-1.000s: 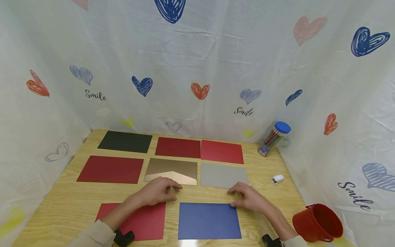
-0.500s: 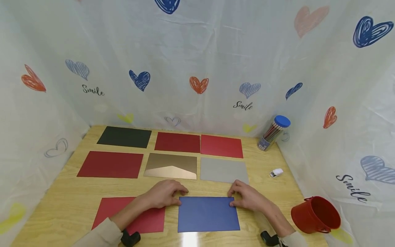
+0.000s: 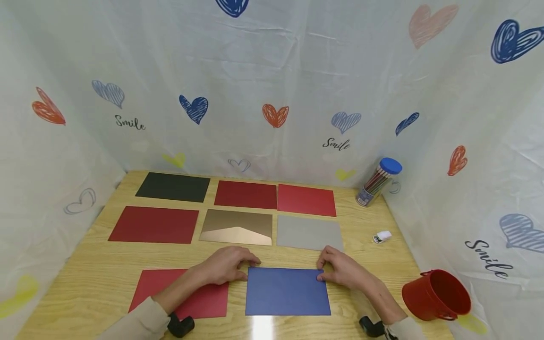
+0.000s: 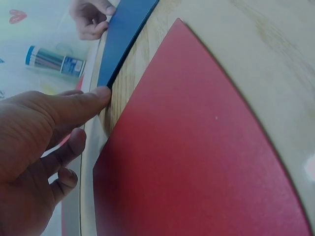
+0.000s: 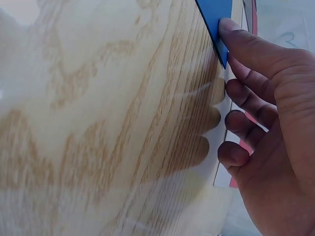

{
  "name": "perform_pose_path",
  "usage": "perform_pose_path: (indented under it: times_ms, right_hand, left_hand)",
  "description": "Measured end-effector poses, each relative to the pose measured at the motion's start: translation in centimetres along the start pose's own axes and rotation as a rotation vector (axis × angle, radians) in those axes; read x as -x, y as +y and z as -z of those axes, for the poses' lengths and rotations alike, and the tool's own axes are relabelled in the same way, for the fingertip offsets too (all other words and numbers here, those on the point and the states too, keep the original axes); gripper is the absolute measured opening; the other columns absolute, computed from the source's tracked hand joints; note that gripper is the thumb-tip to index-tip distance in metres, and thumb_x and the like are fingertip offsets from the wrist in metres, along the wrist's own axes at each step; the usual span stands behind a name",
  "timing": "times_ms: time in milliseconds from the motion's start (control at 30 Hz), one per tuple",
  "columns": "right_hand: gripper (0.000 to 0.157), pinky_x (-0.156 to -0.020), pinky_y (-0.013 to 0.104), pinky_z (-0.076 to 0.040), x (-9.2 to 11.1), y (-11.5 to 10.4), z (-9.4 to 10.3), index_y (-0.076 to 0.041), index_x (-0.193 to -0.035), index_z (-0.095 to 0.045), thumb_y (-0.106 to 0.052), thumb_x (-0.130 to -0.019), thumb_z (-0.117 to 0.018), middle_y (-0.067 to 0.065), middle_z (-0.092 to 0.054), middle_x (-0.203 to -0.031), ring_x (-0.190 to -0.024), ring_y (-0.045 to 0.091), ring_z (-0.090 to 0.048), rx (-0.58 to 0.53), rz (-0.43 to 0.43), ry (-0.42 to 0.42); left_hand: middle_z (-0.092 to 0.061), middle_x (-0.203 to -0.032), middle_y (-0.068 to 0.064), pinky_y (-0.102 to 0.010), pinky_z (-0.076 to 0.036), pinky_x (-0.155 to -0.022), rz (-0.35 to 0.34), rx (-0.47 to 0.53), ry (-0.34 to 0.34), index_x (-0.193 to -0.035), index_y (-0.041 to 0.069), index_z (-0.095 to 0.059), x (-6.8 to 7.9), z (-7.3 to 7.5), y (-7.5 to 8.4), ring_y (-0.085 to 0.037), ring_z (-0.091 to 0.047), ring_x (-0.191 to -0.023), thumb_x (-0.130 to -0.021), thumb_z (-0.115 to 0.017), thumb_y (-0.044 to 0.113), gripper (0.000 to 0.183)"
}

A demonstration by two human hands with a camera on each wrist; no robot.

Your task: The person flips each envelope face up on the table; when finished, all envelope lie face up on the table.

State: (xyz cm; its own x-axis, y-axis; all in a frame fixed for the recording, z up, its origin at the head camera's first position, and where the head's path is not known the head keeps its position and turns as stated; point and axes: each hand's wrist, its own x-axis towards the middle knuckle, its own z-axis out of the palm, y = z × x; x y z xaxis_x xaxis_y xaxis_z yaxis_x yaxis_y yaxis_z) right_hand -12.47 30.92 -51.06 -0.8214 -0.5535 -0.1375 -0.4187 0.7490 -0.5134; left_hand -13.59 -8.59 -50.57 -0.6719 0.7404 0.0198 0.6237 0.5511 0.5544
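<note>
A flat blue card [image 3: 288, 293] lies on the table near its front, long side across. At its far right corner my right hand [image 3: 346, 269] pinches it, the thumb on the upper face and the fingers curled at the far edge. My left hand [image 3: 225, 265] is at the far left corner; its thumb touches the card's edge there and its other fingers are loosely bent. Under my left forearm lies a red card [image 3: 208, 302], large in the left wrist view. In the right wrist view the blue card's corner [image 5: 216, 19] shows under the thumb.
Behind lie a dark red card [image 3: 155, 225], a shiny gold card [image 3: 238, 222] and a grey card [image 3: 310, 231]. Farther back are black, dark red and bright red cards. On the right stand a pencil tub [image 3: 376, 184], a small white bottle [image 3: 382, 236] and a red bucket [image 3: 433, 295].
My left hand has moved right to the blue card's far left corner. The right thumb and fingers have come onto its far right corner. The head view has tipped down slightly.
</note>
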Motion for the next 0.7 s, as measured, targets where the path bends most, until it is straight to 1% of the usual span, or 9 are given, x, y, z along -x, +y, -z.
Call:
perform_pose_path:
  times_ms: [133, 233, 367, 500, 600, 700]
  right_hand:
    - [0.019, -0.079, 0.026, -0.049, 0.04, 0.09, -0.1, -0.029, -0.092, -0.063, -0.043, -0.089, -0.076, -0.014, -0.05, -0.098, -0.087, 0.002, -0.052, -0.003, 0.0, 0.009]
    - [0.021, -0.077, 0.026, -0.048, 0.14, 0.07, -0.21, -0.03, -0.094, -0.063, -0.044, -0.088, -0.076, -0.015, -0.051, -0.096, -0.085, 0.001, -0.051, 0.002, -0.017, 0.015]
    - [0.021, -0.068, 0.024, -0.046, 0.28, -0.15, -0.37, -0.029, -0.094, -0.064, -0.043, -0.086, -0.078, -0.015, -0.054, -0.084, -0.076, 0.001, -0.051, -0.036, -0.056, 0.017]
    - [0.016, -0.061, 0.023, -0.046, 0.35, -0.23, -0.46, -0.028, -0.094, -0.066, -0.039, -0.089, -0.077, -0.015, -0.057, -0.075, -0.068, 0.001, -0.052, -0.088, -0.064, 0.007]
    - [0.014, -0.062, 0.023, -0.048, 0.43, -0.21, -0.36, -0.027, -0.095, -0.067, -0.036, -0.09, -0.076, -0.016, -0.059, -0.077, -0.068, 0.0, -0.054, -0.106, -0.048, -0.006]
    - [0.014, -0.063, 0.023, -0.049, 0.58, -0.21, -0.13, -0.026, -0.097, -0.069, -0.033, -0.089, -0.078, -0.015, -0.06, -0.079, -0.07, 0.001, -0.055, -0.135, -0.037, -0.031]
  left_hand:
    - [-0.071, -0.109, 0.014, -0.024, -0.046, -0.076, 0.011, 0.015, -0.004, -0.121, 0.021, -0.073, -0.09, -0.1, -0.06, -0.002, -0.054, -0.081, -0.081, -0.085, 0.019, 0.042]
    - [-0.07, -0.108, 0.015, -0.026, -0.05, -0.081, 0.017, 0.021, -0.005, -0.121, 0.021, -0.073, -0.14, -0.26, -0.07, -0.001, -0.059, -0.089, -0.081, -0.085, 0.018, 0.041]
    - [-0.07, -0.108, 0.015, -0.029, -0.052, -0.087, 0.017, 0.02, 0.005, -0.119, 0.02, -0.074, -0.06, -0.45, -0.09, -0.002, -0.063, -0.1, -0.081, -0.085, 0.019, 0.04]
    - [-0.07, -0.108, 0.014, -0.029, -0.052, -0.085, 0.024, 0.007, 0.016, -0.119, 0.02, -0.074, 0.04, -0.49, -0.15, -0.001, -0.062, -0.095, -0.081, -0.085, 0.022, 0.039]
    - [-0.07, -0.108, 0.014, -0.029, -0.051, -0.085, 0.022, -0.006, 0.025, -0.118, 0.021, -0.074, 0.06, -0.51, -0.24, -0.001, -0.061, -0.093, -0.082, -0.084, 0.024, 0.038]
    - [-0.07, -0.108, 0.015, -0.029, -0.051, -0.085, 0.02, -0.013, 0.028, -0.118, 0.021, -0.074, 0.08, -0.52, -0.3, -0.001, -0.06, -0.094, -0.082, -0.084, 0.025, 0.037]
